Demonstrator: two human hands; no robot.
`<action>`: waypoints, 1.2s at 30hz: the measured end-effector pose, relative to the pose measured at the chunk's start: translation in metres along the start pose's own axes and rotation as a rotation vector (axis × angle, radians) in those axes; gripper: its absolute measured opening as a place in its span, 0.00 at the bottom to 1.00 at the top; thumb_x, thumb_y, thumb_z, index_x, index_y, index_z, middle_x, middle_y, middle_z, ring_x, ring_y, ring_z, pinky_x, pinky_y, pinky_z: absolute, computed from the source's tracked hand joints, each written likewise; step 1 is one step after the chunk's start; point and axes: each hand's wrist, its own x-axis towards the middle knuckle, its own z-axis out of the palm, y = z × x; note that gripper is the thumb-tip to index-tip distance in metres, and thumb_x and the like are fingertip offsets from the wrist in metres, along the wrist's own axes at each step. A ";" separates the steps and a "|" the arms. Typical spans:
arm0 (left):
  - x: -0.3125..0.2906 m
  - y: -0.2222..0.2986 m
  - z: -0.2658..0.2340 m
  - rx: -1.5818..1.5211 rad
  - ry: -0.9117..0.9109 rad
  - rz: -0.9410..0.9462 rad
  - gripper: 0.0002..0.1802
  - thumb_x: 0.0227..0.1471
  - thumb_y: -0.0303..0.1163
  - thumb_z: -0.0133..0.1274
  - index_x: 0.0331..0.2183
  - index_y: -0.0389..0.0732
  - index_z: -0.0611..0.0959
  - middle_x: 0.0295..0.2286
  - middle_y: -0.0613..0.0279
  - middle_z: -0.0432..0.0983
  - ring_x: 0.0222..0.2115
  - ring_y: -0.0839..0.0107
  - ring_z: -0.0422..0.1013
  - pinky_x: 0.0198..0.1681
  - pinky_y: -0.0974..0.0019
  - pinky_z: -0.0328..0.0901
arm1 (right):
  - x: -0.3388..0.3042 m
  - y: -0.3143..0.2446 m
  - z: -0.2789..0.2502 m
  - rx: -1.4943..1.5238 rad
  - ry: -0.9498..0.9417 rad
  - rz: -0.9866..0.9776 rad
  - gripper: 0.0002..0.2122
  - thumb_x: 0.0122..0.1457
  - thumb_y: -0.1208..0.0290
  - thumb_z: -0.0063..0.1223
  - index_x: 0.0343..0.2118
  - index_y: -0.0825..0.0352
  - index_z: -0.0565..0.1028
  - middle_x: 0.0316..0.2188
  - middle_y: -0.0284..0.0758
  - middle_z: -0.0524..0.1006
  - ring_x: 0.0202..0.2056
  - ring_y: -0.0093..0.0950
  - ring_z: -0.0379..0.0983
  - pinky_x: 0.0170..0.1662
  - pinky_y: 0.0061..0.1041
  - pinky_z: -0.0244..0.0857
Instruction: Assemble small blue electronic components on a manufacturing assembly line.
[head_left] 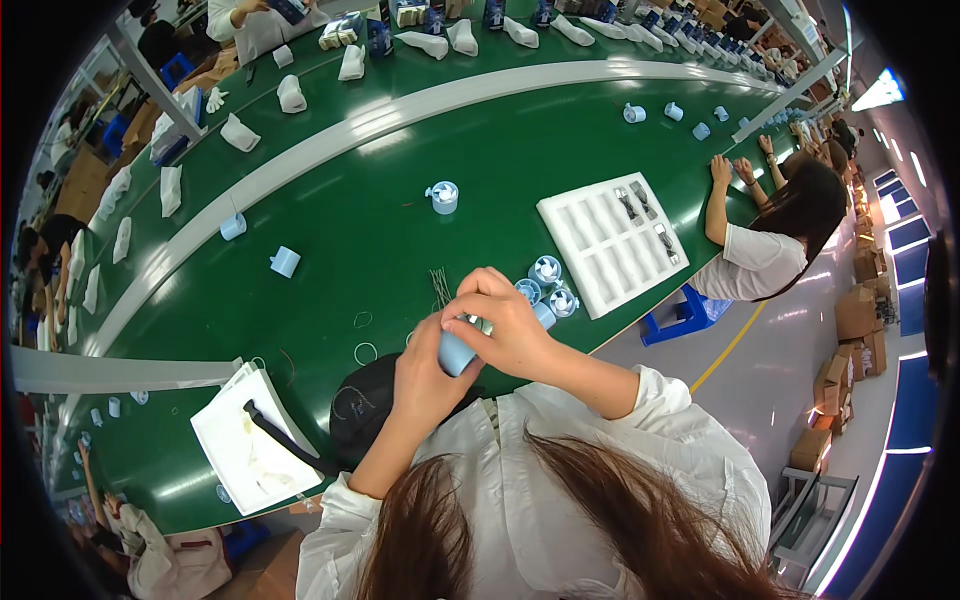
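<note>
Close in front of me I hold a light blue, cup-shaped plastic housing (456, 356). My left hand (422, 378) is closed round its side, with the thumb near the top. My right hand (508, 328) lies over the upper end, fingers bent and pinched together there. The fingers hide most of that end, so I cannot make out any small piece between them. Just beyond my right hand stands a cluster of similar light blue housings with white fan blades (545, 270). Thin wires (439, 286) lie on the green table beyond my fingers.
A white foam tray (578, 268) with black cables in some slots lies to the right. More blue housings (443, 198) dot the green table (340, 190). At the left are a white pad (222, 425) with a black strap and a black object (362, 400). A co-worker (765, 255) sits at right.
</note>
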 end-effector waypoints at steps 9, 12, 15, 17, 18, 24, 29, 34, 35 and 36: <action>0.015 -0.145 0.019 0.151 -0.009 -0.314 0.31 0.29 0.32 0.63 0.41 0.34 0.73 0.37 0.45 0.71 0.39 0.52 0.68 0.42 0.61 0.64 | -0.009 0.091 0.056 0.355 -0.123 0.489 0.10 0.49 0.73 0.53 0.33 0.70 0.70 0.30 0.38 0.70 0.33 0.31 0.70 0.36 0.26 0.64; 0.044 -0.189 -0.014 0.378 0.187 -0.469 0.35 0.30 0.34 0.64 0.44 0.34 0.70 0.44 0.45 0.65 0.42 0.51 0.65 0.44 0.60 0.62 | -0.031 0.146 0.083 -0.189 -0.284 0.572 0.12 0.48 0.70 0.53 0.34 0.70 0.68 0.32 0.41 0.70 0.36 0.34 0.70 0.36 0.30 0.66; 0.057 -0.196 -0.008 0.883 0.379 -0.339 0.37 0.36 0.41 0.61 0.46 0.32 0.65 0.48 0.42 0.57 0.49 0.45 0.54 0.48 0.52 0.57 | -0.058 0.178 0.104 -0.572 -0.349 0.547 0.13 0.47 0.69 0.52 0.34 0.70 0.67 0.33 0.42 0.69 0.38 0.36 0.69 0.36 0.32 0.67; 0.066 -0.206 -0.004 0.778 0.349 -0.238 0.33 0.39 0.41 0.59 0.44 0.31 0.67 0.47 0.42 0.58 0.49 0.46 0.55 0.47 0.53 0.57 | -0.058 0.182 0.109 -0.625 -0.329 0.510 0.11 0.46 0.72 0.49 0.34 0.68 0.67 0.32 0.42 0.69 0.39 0.36 0.68 0.37 0.32 0.67; 0.072 -0.212 0.002 0.611 0.280 -0.235 0.30 0.41 0.41 0.57 0.42 0.31 0.69 0.47 0.41 0.59 0.49 0.47 0.56 0.47 0.54 0.58 | -0.053 0.183 0.108 -0.622 -0.323 0.504 0.11 0.46 0.72 0.49 0.34 0.68 0.67 0.32 0.42 0.69 0.39 0.36 0.68 0.37 0.32 0.67; 0.162 -0.195 0.056 0.417 0.214 -0.408 0.31 0.47 0.53 0.47 0.31 0.28 0.76 0.31 0.44 0.74 0.34 0.49 0.71 0.38 0.57 0.65 | -0.028 0.157 0.077 -0.530 -0.301 0.618 0.11 0.42 0.74 0.48 0.31 0.69 0.67 0.31 0.42 0.70 0.35 0.39 0.70 0.35 0.35 0.66; 0.256 -0.211 0.069 0.374 -0.067 -0.852 0.47 0.38 0.70 0.39 0.35 0.30 0.77 0.38 0.42 0.71 0.41 0.49 0.68 0.42 0.55 0.63 | -0.023 0.154 0.057 -0.391 -0.235 0.647 0.11 0.42 0.74 0.45 0.31 0.71 0.67 0.29 0.45 0.70 0.31 0.43 0.70 0.34 0.39 0.66; 0.290 -0.245 0.078 0.093 -0.125 -0.958 0.33 0.37 0.56 0.49 0.28 0.30 0.76 0.20 0.50 0.72 0.15 0.63 0.70 0.15 0.64 0.65 | -0.029 0.165 0.045 -0.290 -0.204 0.751 0.11 0.44 0.72 0.47 0.32 0.69 0.67 0.29 0.43 0.69 0.31 0.43 0.70 0.33 0.38 0.65; 0.285 -0.261 0.072 0.014 -0.095 -0.891 0.31 0.36 0.53 0.52 0.30 0.30 0.76 0.24 0.49 0.72 0.18 0.60 0.71 0.15 0.63 0.66 | -0.025 0.166 0.047 -0.293 -0.171 0.758 0.11 0.44 0.72 0.47 0.32 0.69 0.67 0.29 0.43 0.69 0.31 0.43 0.70 0.33 0.38 0.65; 0.293 -0.243 0.083 0.040 -0.161 -0.910 0.30 0.35 0.49 0.53 0.33 0.31 0.74 0.29 0.48 0.71 0.23 0.59 0.71 0.17 0.61 0.67 | -0.029 0.175 0.039 -0.270 -0.147 0.768 0.11 0.44 0.71 0.47 0.31 0.69 0.67 0.29 0.44 0.69 0.32 0.42 0.70 0.34 0.38 0.65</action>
